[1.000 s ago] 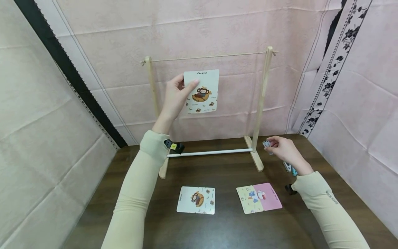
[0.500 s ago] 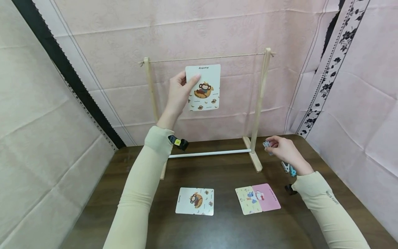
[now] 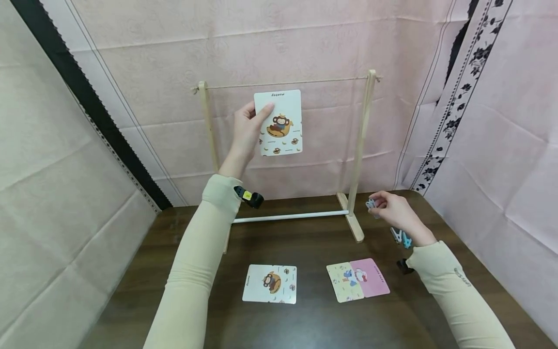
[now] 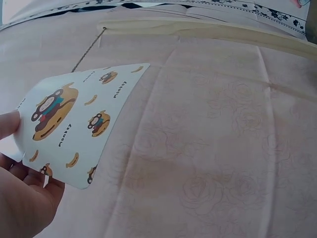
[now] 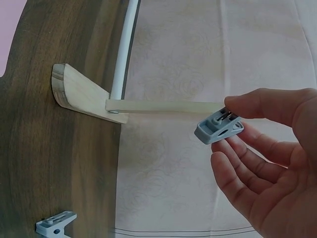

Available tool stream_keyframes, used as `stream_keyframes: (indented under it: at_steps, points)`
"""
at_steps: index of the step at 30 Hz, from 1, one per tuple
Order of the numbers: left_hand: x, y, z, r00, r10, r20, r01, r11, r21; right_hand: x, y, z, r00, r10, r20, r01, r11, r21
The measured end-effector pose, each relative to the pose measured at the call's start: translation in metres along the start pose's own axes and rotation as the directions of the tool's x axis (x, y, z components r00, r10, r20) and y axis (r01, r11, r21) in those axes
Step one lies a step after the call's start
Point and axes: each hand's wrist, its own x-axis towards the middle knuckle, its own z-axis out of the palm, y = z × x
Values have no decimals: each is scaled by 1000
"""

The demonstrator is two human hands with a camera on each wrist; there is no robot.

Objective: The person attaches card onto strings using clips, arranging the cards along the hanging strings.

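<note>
My left hand pinches a white card with a cartoon monkey by its left edge, thumb on the front. The card is upright, its top edge a little below the string of a wooden stand as seen from the head. In the left wrist view the card looks slightly bent. Low at the right, beside the stand's foot, my right hand holds a grey-blue clothespin between thumb and fingers. Two more clothespins, one greyish and one blue, lie on the table near the right wrist.
The wooden stand has two posts and a white bar low between them. Another monkey card and a yellow-and-pink card lie on the dark wooden table. Pale cloth hangs behind and at both sides.
My left hand has raised the monkey card slightly toward the string. The right hand keeps its hold on the clothespin, and the whole head view has drifted a little.
</note>
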Motion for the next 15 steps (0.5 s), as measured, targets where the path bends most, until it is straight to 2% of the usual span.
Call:
stream_keyframes:
  at_steps: [6, 15]
  points:
    - [2, -3, 1, 999, -26, -20, 26, 999, -22, -1, 0, -2, 1000, -6, -13, 6, 1000, -5]
    - [6, -3, 3, 999, -29, -16, 28, 999, -46, -3, -2, -8, 1000, -7, -15, 7, 1000, -1]
